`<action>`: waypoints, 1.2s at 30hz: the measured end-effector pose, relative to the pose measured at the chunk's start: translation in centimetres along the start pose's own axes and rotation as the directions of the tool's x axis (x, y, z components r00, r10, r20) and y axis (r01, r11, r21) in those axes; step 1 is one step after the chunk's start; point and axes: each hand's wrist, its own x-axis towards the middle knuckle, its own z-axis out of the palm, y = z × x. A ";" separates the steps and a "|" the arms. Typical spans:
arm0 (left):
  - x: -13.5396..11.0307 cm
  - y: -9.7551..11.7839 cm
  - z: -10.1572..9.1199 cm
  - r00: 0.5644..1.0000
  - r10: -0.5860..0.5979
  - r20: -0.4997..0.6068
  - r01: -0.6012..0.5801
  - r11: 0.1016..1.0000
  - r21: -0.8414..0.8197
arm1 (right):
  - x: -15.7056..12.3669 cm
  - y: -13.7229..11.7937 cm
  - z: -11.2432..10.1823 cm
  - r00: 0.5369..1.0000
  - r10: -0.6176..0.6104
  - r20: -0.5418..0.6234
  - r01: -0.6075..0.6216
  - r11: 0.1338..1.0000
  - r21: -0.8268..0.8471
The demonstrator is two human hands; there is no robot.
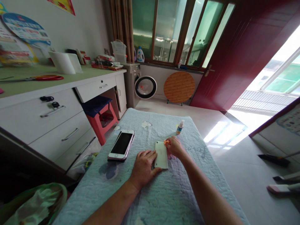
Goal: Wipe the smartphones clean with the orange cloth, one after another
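Note:
A white phone (161,156) lies back side up on the cloth-covered table (150,200), its small camera lens at the far left corner. My left hand (145,164) rests against its left edge and near corner, fingers stretched out. Bunched in my right hand (174,146) is an orange cloth (166,142), pressed at the phone's far right corner. A small spray bottle (180,127) with a white cap stands beyond my right hand. Toward the left, a white phone with a dark screen (122,143) lies on top of something dark and flat.
At the left is a white desk (58,109) with drawers, and a red stool (100,122) under it. A washing machine (132,81) stands behind with its door open. A round wooden tabletop (179,87) leans by the wall. A lined bin (62,190) sits front left.

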 end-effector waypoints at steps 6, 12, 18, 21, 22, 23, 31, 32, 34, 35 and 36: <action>0.0 -0.6 0.6 0.999 0.031 -0.041 -0.032 0.999 -0.010 | -3.3 -0.7 0.1 0.999 0.036 -0.038 -0.034 0.998 0.050; 0.0 -0.8 0.7 0.999 0.028 -0.042 -0.028 1.000 -0.003 | -7.3 -1.9 -0.6 0.999 0.032 0.034 -0.037 0.989 0.143; 0.0 -0.6 0.6 0.999 0.005 -0.041 -0.005 1.000 -0.007 | -10.9 -2.8 -1.3 0.996 0.002 0.090 -0.021 0.978 0.207; 0.0 -0.5 0.7 0.999 0.003 -0.040 -0.003 1.000 -0.009 | -11.4 -2.8 -2.0 0.992 -0.027 0.126 -0.003 0.972 0.237; 0.0 -0.5 0.7 0.999 0.004 -0.041 -0.004 1.000 -0.010 | -11.3 -2.8 -2.2 0.990 -0.036 0.135 0.001 0.969 0.246; 0.0 -0.6 0.7 0.999 0.005 -0.042 -0.005 1.000 -0.010 | -11.1 -2.8 -2.4 0.990 -0.040 0.134 0.005 0.967 0.256; -0.2 -0.8 0.7 0.999 0.026 -0.036 -0.026 1.000 -0.012 | -6.7 -2.3 -0.8 0.985 -0.173 0.017 0.162 0.950 0.265; -0.2 -0.8 0.6 0.999 0.028 -0.030 -0.029 0.999 -0.014 | -6.0 -2.0 -0.4 0.987 -0.160 0.005 0.153 0.956 0.251; -0.3 -0.8 0.4 1.000 0.027 -0.013 -0.027 0.999 -0.019 | -4.5 -1.6 0.0 0.992 -0.123 -0.004 0.121 0.971 0.207; -0.3 -0.7 0.3 1.000 0.024 -0.001 -0.024 0.999 -0.021 | -3.7 -1.4 0.1 0.996 -0.094 -0.009 0.094 0.980 0.177; -0.3 -0.7 0.2 1.000 0.020 0.010 -0.020 1.000 -0.023 | -3.0 -1.2 0.2 0.998 -0.056 -0.019 0.058 0.988 0.146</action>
